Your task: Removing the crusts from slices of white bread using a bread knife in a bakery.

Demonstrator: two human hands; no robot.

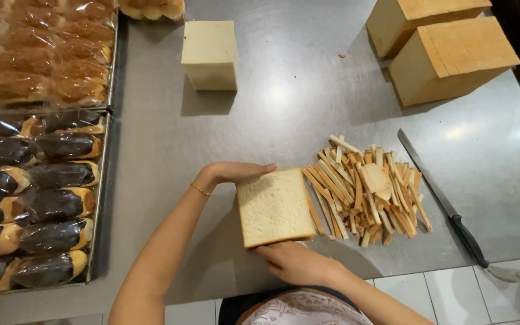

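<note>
A: Two hands on one stack, head view. Left hand [230,173] lies flat along the far edge of the bread stack [275,206], fingers pressed together; right hand [293,262] cups the near edge, fingers curled under, tips hidden.

B: Risks?

A: Squeezed from two sides only, so slices could shear sideways toward the crust strips [365,189] just beyond the fingertips. Knife [443,201] lies past the strips, well apart from both hands. Its handle overhangs the steel table [308,102] edge; a knock could drop it.

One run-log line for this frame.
left hand: far edge of bread stack | right hand: near edge | crust strips beside | knife idle
</note>
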